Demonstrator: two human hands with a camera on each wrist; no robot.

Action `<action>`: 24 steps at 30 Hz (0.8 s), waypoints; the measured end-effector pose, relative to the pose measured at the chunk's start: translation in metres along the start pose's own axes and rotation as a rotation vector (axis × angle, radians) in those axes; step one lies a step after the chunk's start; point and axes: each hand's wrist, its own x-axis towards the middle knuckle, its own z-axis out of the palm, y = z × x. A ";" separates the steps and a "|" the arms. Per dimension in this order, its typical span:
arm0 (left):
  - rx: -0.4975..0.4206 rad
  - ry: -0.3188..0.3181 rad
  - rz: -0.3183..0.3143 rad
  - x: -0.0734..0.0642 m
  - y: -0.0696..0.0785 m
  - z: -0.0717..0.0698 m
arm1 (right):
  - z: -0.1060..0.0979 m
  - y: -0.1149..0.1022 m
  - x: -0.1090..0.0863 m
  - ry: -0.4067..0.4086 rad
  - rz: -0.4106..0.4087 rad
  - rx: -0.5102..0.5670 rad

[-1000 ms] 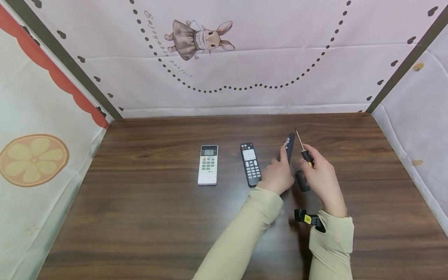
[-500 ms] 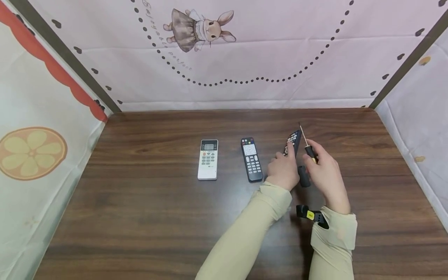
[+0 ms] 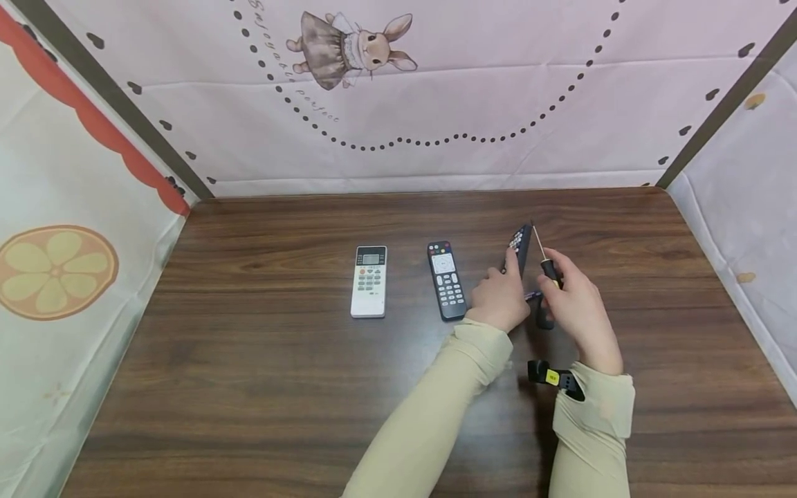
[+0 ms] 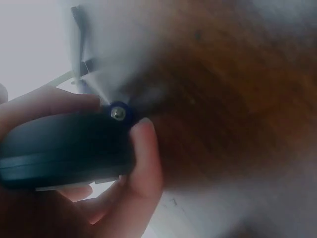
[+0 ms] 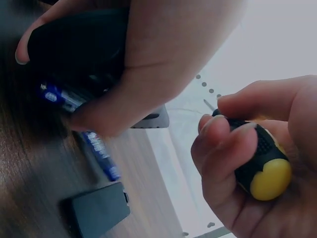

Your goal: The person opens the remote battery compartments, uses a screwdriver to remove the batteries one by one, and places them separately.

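Note:
My left hand (image 3: 499, 296) grips a dark remote control (image 3: 521, 243), held tilted. Its end fills the left wrist view, where the metal tip of a blue battery (image 4: 118, 113) pokes out between thumb and finger. From the right wrist side, one blue battery (image 5: 52, 93) shows at the remote's end and another blue battery (image 5: 103, 157) lies below my left hand. A black battery cover (image 5: 101, 209) rests on the table nearby. In my right hand (image 3: 580, 308) is a small screwdriver (image 5: 265, 168) with a black and yellow handle, its thin shaft pointing away from me.
A second dark remote (image 3: 447, 281) lies left of my left hand, with a white remote (image 3: 369, 282) farther left. The brown wooden table (image 3: 261, 373) ends at printed cloth walls (image 3: 473, 41) behind and on both sides.
The remote turns in my left hand, which shifts right, then slightly back left. A blue battery now shows beside the cover in the head view. My right hand keeps the screwdriver, nearly still.

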 end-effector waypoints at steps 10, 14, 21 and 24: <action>-0.194 0.001 -0.015 0.000 -0.009 -0.001 | 0.000 0.002 0.000 0.019 -0.027 0.104; -0.249 0.007 -0.035 0.000 -0.014 0.002 | 0.000 0.001 -0.001 0.025 -0.028 0.124; -0.255 -0.069 -0.084 -0.007 -0.021 -0.001 | -0.001 -0.004 -0.001 0.033 -0.022 0.033; -0.298 -0.099 -0.097 -0.012 -0.023 -0.001 | -0.003 -0.004 -0.001 0.061 -0.029 -0.048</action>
